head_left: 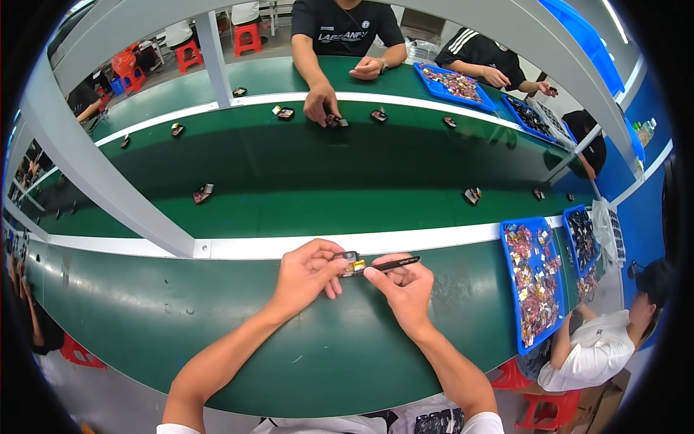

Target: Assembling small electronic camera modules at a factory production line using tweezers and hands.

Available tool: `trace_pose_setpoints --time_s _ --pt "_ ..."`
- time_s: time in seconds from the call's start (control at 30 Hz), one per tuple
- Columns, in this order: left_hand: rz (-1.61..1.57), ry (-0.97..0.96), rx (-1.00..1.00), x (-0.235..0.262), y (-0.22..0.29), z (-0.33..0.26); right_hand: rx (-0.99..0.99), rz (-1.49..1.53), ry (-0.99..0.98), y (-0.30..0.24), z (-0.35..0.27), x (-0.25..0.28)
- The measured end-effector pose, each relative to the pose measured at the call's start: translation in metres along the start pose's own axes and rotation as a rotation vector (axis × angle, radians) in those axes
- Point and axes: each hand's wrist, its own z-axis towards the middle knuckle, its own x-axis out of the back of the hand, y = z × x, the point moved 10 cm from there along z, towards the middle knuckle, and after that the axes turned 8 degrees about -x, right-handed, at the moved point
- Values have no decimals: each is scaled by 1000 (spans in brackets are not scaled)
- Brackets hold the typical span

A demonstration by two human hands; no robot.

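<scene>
While the left hand point(307, 273) pinches a small black-and-yellow part point(351, 263) between thumb and fingertips, just below centre frame, the right hand point(405, 288) grips dark tweezers point(394, 264) pen-style, thumb and forefinger pressed together on the shaft, tip touching the part's right edge.

Part held just above the green bench point(217, 340), near the white rail point(434, 236). Grip covers only one end.

Risks, as judged:
- tweezer tip pushes sideways, part twists out of the pinch and drops onto the bench.
- too much pressure at the tip could scratch or bend something on the part; detail too small to tell what.
- a dropped part could roll past the rail onto the conveyor belt point(325, 181), centre frame, among other small pieces point(203, 193).

Right of frame: blue tray point(510, 289) of mixed parts, a seated person's sleeve point(593, 351) beside it. Upper centre: another worker's hand point(320, 107) on the far belt.
</scene>
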Motion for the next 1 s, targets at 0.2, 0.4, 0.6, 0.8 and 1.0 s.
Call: trace_pose_setpoints --time_s 0.2,0.4,0.6,0.8,1.0 --pt "-3 16 -3 2 0 -1 31 -19 -17 2 0 0" --pt "-27 20 -12 -3 0 2 95 -48 36 -3 -3 4" --pt "-38 -7 -5 -4 -2 2 -135 123 -39 7 0 -1" --pt "-43 -22 -3 -3 -2 2 -163 147 -66 8 0 -2" --pt "-55 -27 -4 -3 -4 3 -181 138 -41 8 0 1"
